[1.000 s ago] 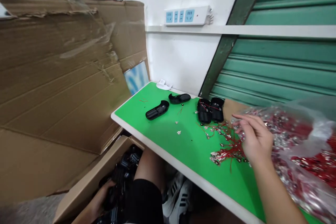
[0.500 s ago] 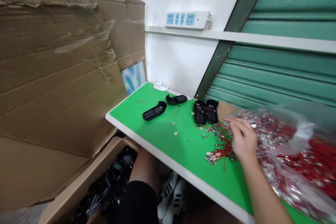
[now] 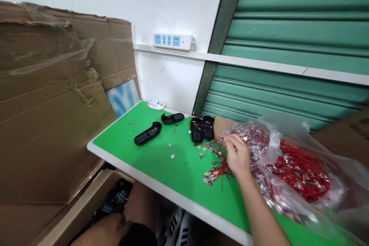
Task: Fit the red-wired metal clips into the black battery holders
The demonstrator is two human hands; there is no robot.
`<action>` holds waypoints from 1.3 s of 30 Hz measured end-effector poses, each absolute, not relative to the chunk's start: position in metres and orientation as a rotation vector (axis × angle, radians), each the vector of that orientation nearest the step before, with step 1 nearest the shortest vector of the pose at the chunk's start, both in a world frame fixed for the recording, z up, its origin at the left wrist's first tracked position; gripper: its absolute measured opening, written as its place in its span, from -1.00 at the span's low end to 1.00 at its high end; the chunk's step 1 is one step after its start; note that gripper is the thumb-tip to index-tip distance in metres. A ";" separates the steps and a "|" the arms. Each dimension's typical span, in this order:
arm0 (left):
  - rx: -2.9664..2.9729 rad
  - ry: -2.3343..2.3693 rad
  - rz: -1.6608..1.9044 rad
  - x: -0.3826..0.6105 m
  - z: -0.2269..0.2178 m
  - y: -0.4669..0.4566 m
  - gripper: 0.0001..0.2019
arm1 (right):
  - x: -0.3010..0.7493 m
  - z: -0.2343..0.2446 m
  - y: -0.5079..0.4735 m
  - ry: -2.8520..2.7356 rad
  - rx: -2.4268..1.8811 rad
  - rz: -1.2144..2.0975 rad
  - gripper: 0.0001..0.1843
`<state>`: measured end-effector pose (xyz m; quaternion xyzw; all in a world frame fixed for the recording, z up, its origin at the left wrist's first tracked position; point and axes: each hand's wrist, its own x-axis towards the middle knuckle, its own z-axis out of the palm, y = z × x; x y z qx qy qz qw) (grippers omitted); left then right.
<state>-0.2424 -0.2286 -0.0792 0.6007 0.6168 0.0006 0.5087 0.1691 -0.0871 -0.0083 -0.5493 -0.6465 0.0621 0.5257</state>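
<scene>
My right hand is over the green tabletop, fingers pinched on a thin red wire whose end sticks out to the left. Below and beside it lies a loose pile of red wires with small metal contacts. My left hand is low at the bottom, by my knee and the open carton. Its fingers look curled, and whatever they hold is hidden. Two black curved plastic shells lie apart on the table. Two more black shells stand side by side near the wire pile.
A clear plastic bag full of red wires covers the table's right side. Loose metal contacts dot the green tabletop. Below left, an open carton holds black parts. Tall cardboard borders the left; a power strip hangs on the wall.
The view has turned right and slightly up, showing more of the bag. My left hand has come into sight at the bottom. My right hand keeps its pinch near the pile.
</scene>
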 end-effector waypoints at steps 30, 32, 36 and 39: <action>2.528 1.189 0.460 0.037 0.055 0.095 -0.66 | 0.179 -0.021 -0.083 -1.286 -1.458 0.319 -0.50; 2.477 1.202 0.597 0.034 0.060 0.086 -0.66 | 0.178 -0.020 -0.081 -1.208 -1.437 0.314 -0.52; 2.337 1.226 0.866 0.031 0.056 0.053 -0.67 | 0.174 -0.019 -0.076 -0.850 -1.281 0.630 -0.41; 2.252 1.198 1.010 0.026 0.045 0.026 -0.69 | 0.172 -0.019 -0.073 -0.720 -1.116 0.847 -0.37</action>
